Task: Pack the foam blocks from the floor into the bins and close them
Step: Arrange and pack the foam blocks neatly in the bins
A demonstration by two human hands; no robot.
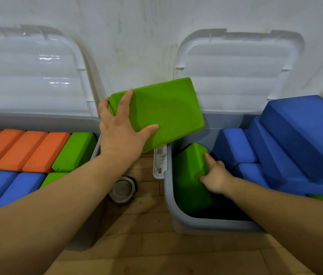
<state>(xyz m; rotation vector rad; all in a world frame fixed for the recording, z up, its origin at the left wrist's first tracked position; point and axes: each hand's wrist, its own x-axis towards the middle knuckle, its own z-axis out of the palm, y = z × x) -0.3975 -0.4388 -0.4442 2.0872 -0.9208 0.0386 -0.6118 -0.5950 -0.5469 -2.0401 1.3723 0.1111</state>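
Fingers (125, 102) of your left hand (121, 133) spread and clamp a green foam block (164, 112) at frame centre, above the gap between the left bin (57, 122) and right bin (169, 197), while your right hand (216, 179) curls around a second green block (188, 181) standing inside the right bin beside blue blocks (295, 139).

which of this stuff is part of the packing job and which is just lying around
Job: left hand holding raised green block; right hand gripping lower green block in right bin; blue blocks; left bin with orange blocks; open left lid, right lid.

Lying about: round floor fitting.
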